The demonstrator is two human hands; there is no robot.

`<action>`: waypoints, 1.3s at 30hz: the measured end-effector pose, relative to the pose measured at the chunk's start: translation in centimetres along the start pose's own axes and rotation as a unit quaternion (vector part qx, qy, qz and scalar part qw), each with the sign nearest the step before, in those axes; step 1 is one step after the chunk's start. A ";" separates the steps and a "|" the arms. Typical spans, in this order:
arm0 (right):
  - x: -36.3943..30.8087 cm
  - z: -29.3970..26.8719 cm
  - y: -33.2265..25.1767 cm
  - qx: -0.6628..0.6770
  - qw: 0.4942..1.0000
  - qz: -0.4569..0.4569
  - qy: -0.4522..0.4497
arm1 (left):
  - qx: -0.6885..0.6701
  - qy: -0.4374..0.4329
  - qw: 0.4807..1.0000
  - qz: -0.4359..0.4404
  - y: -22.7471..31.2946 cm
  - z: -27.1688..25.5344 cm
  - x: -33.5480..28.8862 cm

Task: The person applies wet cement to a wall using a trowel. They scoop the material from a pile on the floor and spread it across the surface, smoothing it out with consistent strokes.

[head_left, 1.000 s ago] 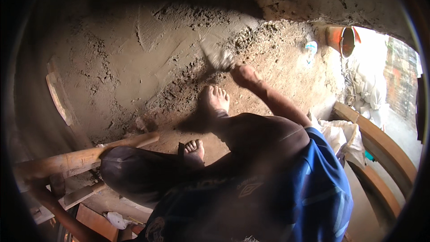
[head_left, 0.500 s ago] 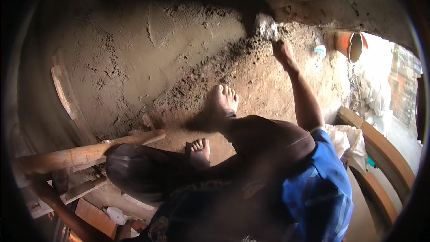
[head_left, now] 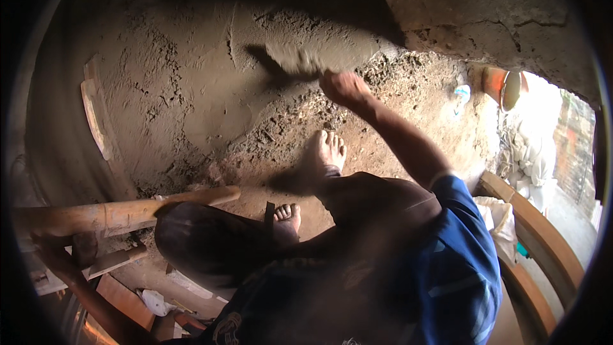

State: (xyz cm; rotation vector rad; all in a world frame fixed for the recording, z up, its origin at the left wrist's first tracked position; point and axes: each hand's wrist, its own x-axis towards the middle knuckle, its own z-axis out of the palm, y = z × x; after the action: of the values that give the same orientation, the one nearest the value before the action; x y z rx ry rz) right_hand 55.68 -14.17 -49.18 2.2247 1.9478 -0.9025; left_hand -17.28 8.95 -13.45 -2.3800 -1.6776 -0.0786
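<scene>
My right hand (head_left: 345, 88) is closed around the handle of a trowel (head_left: 297, 57). Its blade is blurred by motion and lies against wet grey mortar (head_left: 223, 105), at the border with rough, crumbly ground. At the far left, in dim light, my left hand (head_left: 48, 246) grips a bamboo pole (head_left: 128, 214) from its near side. Its fingers are mostly hidden. My bare feet (head_left: 331, 149) stand apart on the brown ground just short of the mortar.
A strip of wood (head_left: 94, 118) lies on the mortar at left. A cracked concrete edge (head_left: 485, 32) overhangs at upper right. Beyond it are an orange pipe (head_left: 501, 86) and white sacks (head_left: 533, 153). Curved wooden pieces (head_left: 539, 230) stand beside me at right; boards (head_left: 121, 306) lie at lower left.
My right hand has swept the trowel leftward across the mortar, away from the ground below the concrete edge. My left hand stays at the bamboo pole.
</scene>
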 end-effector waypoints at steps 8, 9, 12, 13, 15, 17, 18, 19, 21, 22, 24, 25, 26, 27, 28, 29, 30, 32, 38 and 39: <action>8.3 -6.4 9.9 -0.087 0.987 0.134 0.019 | -0.489 0.074 0.820 -0.288 8.2 -1.7 1.3; 7.6 -8.6 8.5 -0.003 0.981 0.181 0.066 | -0.427 0.057 0.865 -0.259 7.1 -1.9 0.0; 6.8 -8.2 13.6 0.169 0.959 0.174 0.148 | -0.436 0.056 0.864 -0.245 6.3 -0.7 0.2; 7.1 -8.6 12.0 0.221 0.948 0.198 0.115 | -0.462 0.067 0.847 -0.255 6.1 -0.8 0.3; 7.7 -9.6 8.6 0.313 0.914 0.254 0.053 | -0.126 0.016 0.989 -0.072 0.1 -0.3 -1.4; 8.7 -7.8 4.2 0.161 0.977 0.139 -0.028 | -0.445 0.096 0.857 -0.241 3.2 0.3 -0.9; 9.4 -6.1 1.9 -0.016 0.999 0.027 -0.037 | -0.393 0.065 0.887 -0.232 3.0 0.1 -0.9; 10.1 -4.4 -0.4 -0.164 0.984 -0.076 -0.010 | -0.340 0.036 0.913 -0.223 2.6 -0.1 -1.1; 9.8 2.9 -0.2 -0.455 0.827 -0.268 0.194 | -0.292 -0.001 0.939 -0.181 2.8 1.6 -0.3; 10.0 1.4 -5.1 -0.326 0.901 -0.268 0.105 | -0.259 0.001 0.947 -0.191 2.1 0.4 -1.2; 9.5 -1.0 -8.9 -0.219 0.947 -0.234 0.035 | -0.265 0.017 0.941 -0.208 1.8 -0.1 -1.8; 10.3 -0.2 -8.3 -0.240 0.945 -0.214 0.063 | -0.277 0.020 0.936 -0.216 1.8 0.0 -1.7; 11.3 -0.1 -8.5 -0.257 0.941 -0.199 0.092 | -0.284 0.027 0.931 -0.226 1.7 -0.3 -1.9; 12.0 -1.2 -6.0 -0.533 0.722 -0.240 0.368 | -0.288 0.032 0.928 -0.233 1.5 -0.8 -2.2; 13.6 -0.4 -2.4 -0.584 0.706 -0.195 0.351 | -0.297 0.032 0.925 -0.234 1.4 -0.4 -1.8; 14.8 -1.5 -0.3 -0.588 0.721 -0.157 0.330 | -0.291 0.031 0.926 -0.239 1.1 -0.9 -2.2; 15.7 -2.0 3.9 -0.499 0.782 -0.188 0.322 | -0.292 0.026 0.926 -0.238 0.8 -0.5 -2.0; 15.8 -3.7 12.9 -0.596 0.774 -0.044 0.208 | -0.307 0.008 0.923 -0.233 0.4 2.0 -1.2; 16.2 -14.8 8.8 0.087 0.954 0.277 -0.069 | -0.437 0.015 0.856 -0.275 3.5 -2.0 -1.6; 15.9 -16.0 7.8 0.077 0.950 0.275 -0.125 | -0.474 0.029 0.826 -0.303 4.5 -2.0 -1.3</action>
State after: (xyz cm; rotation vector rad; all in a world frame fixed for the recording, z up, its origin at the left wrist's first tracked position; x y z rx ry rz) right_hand 69.69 4.89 -45.71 2.3929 1.0912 -1.1899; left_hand -13.34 5.91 -12.40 -2.1319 -2.7202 -1.3584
